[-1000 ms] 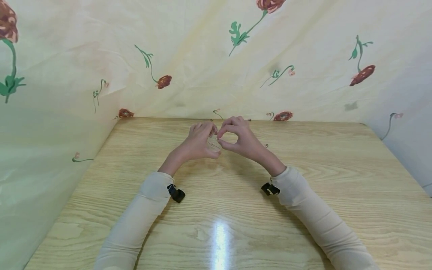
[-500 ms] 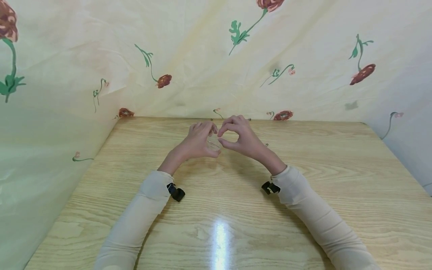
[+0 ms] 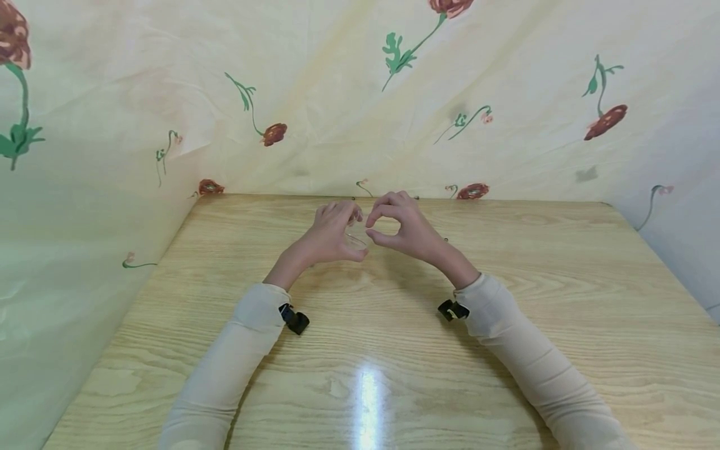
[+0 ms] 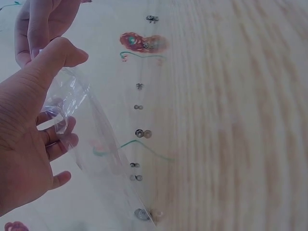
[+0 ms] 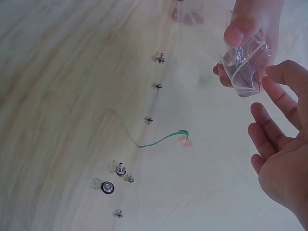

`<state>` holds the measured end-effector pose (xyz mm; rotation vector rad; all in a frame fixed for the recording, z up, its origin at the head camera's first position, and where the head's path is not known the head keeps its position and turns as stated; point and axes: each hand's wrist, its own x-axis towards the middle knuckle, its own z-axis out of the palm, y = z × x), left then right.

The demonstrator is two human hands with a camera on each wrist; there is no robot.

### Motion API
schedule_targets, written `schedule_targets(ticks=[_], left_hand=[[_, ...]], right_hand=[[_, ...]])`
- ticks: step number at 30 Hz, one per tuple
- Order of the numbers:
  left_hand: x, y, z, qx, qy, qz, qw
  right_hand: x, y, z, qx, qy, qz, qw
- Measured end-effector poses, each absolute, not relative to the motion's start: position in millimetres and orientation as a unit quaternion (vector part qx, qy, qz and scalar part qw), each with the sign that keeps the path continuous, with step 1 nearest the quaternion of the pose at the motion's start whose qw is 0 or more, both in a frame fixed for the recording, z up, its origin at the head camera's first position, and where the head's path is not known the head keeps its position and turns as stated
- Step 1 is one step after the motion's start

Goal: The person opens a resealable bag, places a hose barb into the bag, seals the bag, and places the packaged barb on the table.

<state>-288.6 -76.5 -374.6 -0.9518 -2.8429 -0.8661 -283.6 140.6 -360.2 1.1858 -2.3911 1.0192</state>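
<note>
My left hand [image 3: 332,234] grips a clear plastic zip bag [image 5: 248,70], with the thumb on one side and fingers on the other. In the left wrist view the bag [image 4: 103,139] hangs crumpled at the top, its sheet reaching down and right. My right hand [image 3: 407,228] hovers beside the bag at its right. Its thumb and index finger bend toward each other with a small gap between the tips, and nothing shows in that gap. The right wrist view has the right hand [image 5: 284,130] with fingers loosely bent, close to the bag; whether they touch it is unclear.
Along the back of the wood-grain table [image 3: 360,312] stand several small metal fittings, such as one with a dark ring [image 5: 108,187] and another [image 4: 139,133]. A flower-printed cloth [image 3: 337,94] rises behind and on the sides.
My right hand has drawn slightly to the right, and its thumb and index fingertips have parted a little. The left hand keeps its hold on the bag.
</note>
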Motion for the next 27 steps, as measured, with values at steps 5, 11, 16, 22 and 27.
schedule_targets(ticks=[5, 11, 16, 22, 27], left_hand=[[-289.0, -77.0, -373.9, -0.302, -0.911, -0.28, 0.009], [-289.3, -77.6, -374.3, -0.301, -0.91, -0.284, 0.006], [-289.5, -77.6, -375.4, -0.299, -0.912, -0.281, 0.004], [-289.8, -77.9, -375.5, -0.295, -0.913, -0.28, 0.003], [-290.5, -77.2, -375.6, -0.292, -0.914, -0.282, 0.004]], right_hand=[[-284.9, 141.1, -360.4, 0.41, -0.831, 0.35, 0.134], [-286.3, 143.0, -358.9, 0.411, -0.833, 0.35, 0.123], [-287.4, 148.4, -356.4, 0.407, -0.831, 0.357, 0.124], [-288.6, 157.6, -353.6, 0.39, -0.843, 0.351, 0.114], [-290.0, 166.4, -352.3, 0.38, -0.853, 0.342, 0.107]])
